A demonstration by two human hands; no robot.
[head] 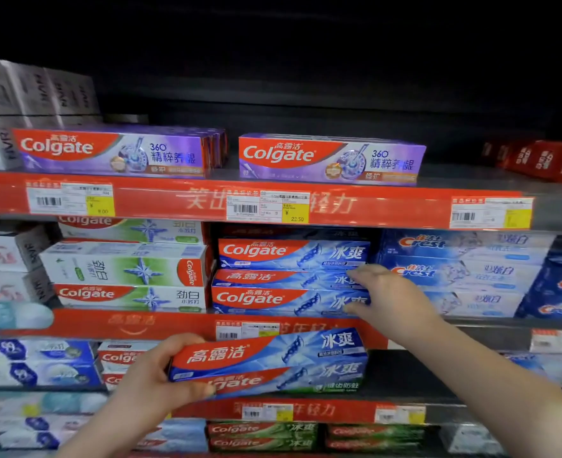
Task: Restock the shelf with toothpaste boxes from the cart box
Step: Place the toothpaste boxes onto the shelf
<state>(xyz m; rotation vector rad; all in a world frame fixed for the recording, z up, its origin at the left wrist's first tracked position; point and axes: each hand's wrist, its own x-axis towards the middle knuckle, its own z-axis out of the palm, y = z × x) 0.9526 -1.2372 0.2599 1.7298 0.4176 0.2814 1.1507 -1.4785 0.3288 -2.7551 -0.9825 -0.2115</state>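
My left hand (154, 375) grips the left end of a blue and red Colgate toothpaste box (273, 358), held level in front of the shelf's red price rail (160, 322). A second box seems stacked under it in the same grip. On the middle shelf lies a stack of matching blue Colgate boxes (289, 276). My right hand (385, 292) grips the right end of that stack, fingers on top and thumb at the lower box. The cart box is out of view.
Green Colgate boxes (127, 272) lie left of the blue stack, Crest boxes (458, 272) to its right. Purple Colgate 360 boxes (329, 160) sit on the shelf above, with dark space behind them. Lower shelves hold more toothpaste boxes (263, 434).
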